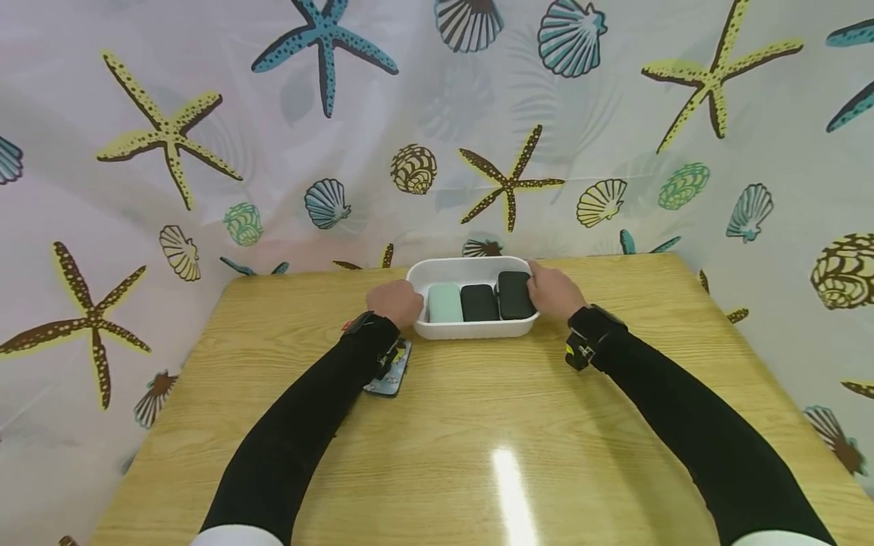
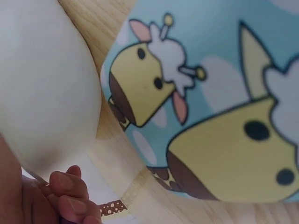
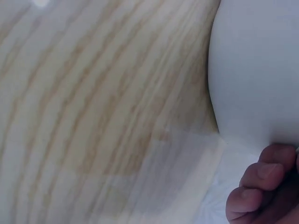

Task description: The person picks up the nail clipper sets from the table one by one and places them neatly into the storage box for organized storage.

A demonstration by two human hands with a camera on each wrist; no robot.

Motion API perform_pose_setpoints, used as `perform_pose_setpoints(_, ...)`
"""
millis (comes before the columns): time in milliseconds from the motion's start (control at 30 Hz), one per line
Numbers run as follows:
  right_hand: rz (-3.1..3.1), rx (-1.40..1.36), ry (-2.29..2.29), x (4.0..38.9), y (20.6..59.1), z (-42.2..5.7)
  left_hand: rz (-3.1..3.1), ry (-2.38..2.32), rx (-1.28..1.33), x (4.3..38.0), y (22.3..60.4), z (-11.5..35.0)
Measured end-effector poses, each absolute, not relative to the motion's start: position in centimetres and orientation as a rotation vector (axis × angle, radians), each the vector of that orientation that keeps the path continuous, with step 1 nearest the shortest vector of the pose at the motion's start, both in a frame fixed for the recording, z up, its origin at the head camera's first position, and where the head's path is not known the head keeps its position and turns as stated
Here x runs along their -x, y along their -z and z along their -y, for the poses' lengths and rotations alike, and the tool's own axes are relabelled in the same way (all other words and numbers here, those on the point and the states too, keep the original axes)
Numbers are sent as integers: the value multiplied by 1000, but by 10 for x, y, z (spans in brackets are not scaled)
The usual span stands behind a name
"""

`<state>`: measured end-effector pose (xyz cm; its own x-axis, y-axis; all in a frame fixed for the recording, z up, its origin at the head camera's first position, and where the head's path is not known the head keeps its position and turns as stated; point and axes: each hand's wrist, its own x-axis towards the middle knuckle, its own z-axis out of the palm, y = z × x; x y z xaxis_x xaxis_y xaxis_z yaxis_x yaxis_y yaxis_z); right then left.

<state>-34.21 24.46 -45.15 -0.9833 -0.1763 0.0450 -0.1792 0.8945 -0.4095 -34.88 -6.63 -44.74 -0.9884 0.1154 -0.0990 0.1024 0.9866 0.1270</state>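
A white oval-cornered bin [image 1: 471,331] sits at the back of the table. My left hand [image 1: 396,303] grips its left end, and my right hand [image 1: 554,292] holds the right end by the rim. Three rounded blocks stand side by side inside: a mint-green one [image 1: 445,303], a black one [image 1: 479,303] and a larger black one [image 1: 515,296] at the right. In the left wrist view, curled fingers [image 2: 70,191] show at the bin's lower edge. The right wrist view has curled fingers [image 3: 261,179] beside the bin's white wall [image 3: 257,70].
Under my left wrist lies a flat, light-blue item [image 1: 391,379] printed with cartoon giraffes. A bit of something red [image 1: 347,325] peeks out by the left cuff. Behind the wooden table [image 1: 464,440] hangs a sea-patterned cloth [image 1: 382,114], which also flanks both sides.
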Motion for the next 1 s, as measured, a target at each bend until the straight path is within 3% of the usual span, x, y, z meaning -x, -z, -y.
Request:
perform_pose_setpoints(733,3088,-146,-667,340,452,-245,-2977,-311,-340,305,420,105)
perform_pose_setpoints(1000,3081,-171,-660,340,453,-244,-2774,-145,-613,275,418,121)
